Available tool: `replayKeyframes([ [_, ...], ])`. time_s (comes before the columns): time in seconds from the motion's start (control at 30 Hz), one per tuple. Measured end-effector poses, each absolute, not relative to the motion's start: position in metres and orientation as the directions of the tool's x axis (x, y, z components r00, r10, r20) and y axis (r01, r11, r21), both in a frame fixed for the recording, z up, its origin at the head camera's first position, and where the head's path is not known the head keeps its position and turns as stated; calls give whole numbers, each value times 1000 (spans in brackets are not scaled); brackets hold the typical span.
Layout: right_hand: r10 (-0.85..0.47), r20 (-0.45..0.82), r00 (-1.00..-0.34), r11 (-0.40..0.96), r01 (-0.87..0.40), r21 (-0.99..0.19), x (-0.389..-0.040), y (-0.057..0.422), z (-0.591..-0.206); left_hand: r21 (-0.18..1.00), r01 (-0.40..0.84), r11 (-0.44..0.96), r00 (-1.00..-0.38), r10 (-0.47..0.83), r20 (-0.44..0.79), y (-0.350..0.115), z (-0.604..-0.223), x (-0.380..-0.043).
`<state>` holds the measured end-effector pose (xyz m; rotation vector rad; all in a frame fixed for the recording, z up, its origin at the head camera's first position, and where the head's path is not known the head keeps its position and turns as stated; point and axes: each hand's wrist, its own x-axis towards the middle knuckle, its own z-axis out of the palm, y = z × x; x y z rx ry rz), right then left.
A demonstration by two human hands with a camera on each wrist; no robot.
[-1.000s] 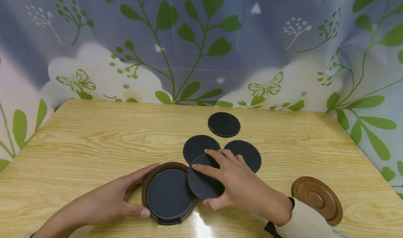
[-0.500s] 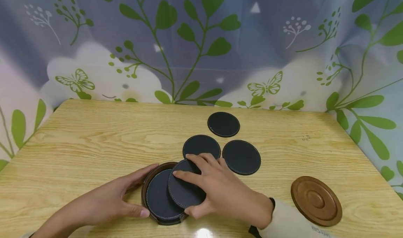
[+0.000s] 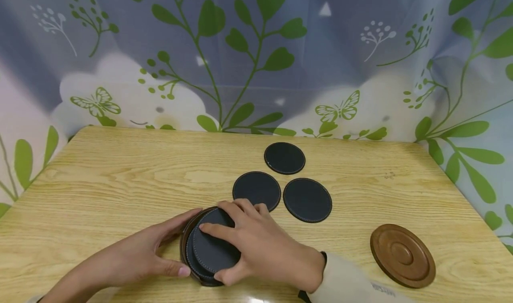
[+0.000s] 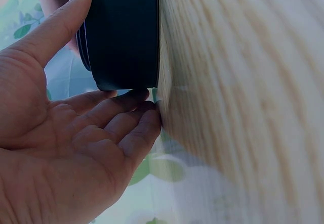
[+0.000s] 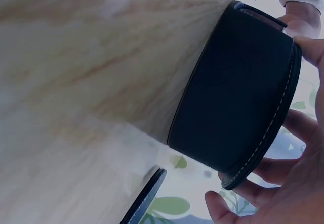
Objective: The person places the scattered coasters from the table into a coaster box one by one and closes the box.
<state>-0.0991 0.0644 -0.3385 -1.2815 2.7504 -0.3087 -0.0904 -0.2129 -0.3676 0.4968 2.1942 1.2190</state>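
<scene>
Near the table's front, my left hand (image 3: 140, 256) holds a round dark leather coaster holder (image 3: 185, 245) by its left side, thumb near, fingers far. The left wrist view shows its dark outer wall (image 4: 124, 37) between thumb and fingers. A black stitched coaster (image 3: 214, 245) lies over the holder's opening, slightly offset right, above another coaster (image 3: 190, 256) inside. My right hand (image 3: 260, 245) grips the upper coaster by its edge. In the right wrist view, its stitched rim (image 5: 263, 153) overhangs the holder's wall (image 5: 228, 92).
Three black coasters, a far one (image 3: 284, 158), a left one (image 3: 254, 187) and a right one (image 3: 307, 200), lie flat beyond the holder. A brown ringed wooden-looking disc (image 3: 402, 256) rests at right. A leaf-patterned curtain (image 3: 248, 71) hangs behind the wooden table (image 3: 140, 174).
My right hand has carried the coaster leftward, from the holder's right edge to over its opening. The left hand and the holder have stayed in place.
</scene>
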Motion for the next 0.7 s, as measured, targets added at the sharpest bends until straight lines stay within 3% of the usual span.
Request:
replayKeyframes([
  [0.7, -793, 8, -609, 597, -779, -192, -99, 49, -343, 843, -5, 538, -770, 535, -346, -213, -366, -90],
])
